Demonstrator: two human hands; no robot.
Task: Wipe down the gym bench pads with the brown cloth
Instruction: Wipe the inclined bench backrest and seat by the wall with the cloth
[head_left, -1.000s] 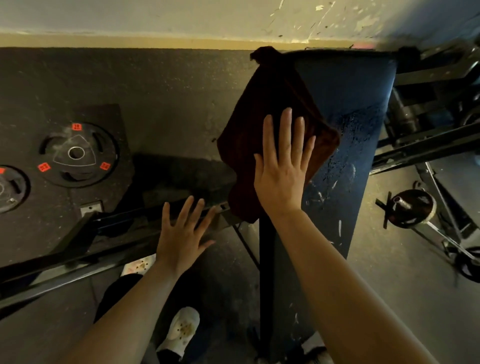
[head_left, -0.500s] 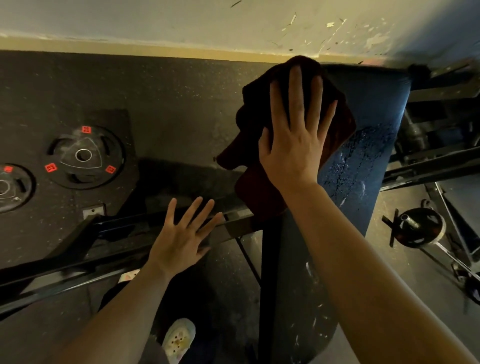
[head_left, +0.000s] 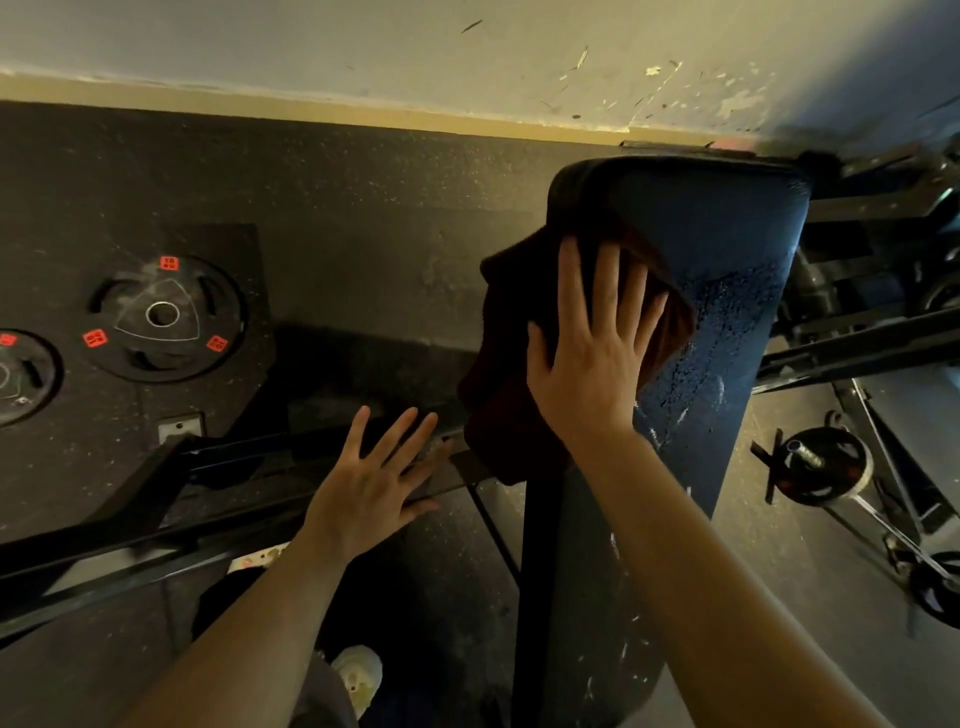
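Observation:
A dark blue bench pad (head_left: 727, 270) runs from the wall toward me, its right side speckled with wet droplets and white scuffs. The brown cloth (head_left: 498, 364) lies bunched on the pad's left part and hangs over its left edge. My right hand (head_left: 592, 353) presses flat on the cloth with straight, spread fingers. My left hand (head_left: 369, 483) hovers open to the left of the pad, fingers spread, above a black steel frame bar, holding nothing.
Black weight plates with red labels (head_left: 163, 314) lie on the rubber floor at the left. A black frame bar (head_left: 218, 457) crosses below them. A loaded bar end (head_left: 810, 467) and machine frames stand at the right. My white shoe (head_left: 358, 675) is beneath.
My right hand slid the cloth up to the pad's far end, then drew it back toward me. The left hand stayed spread beside the pad.

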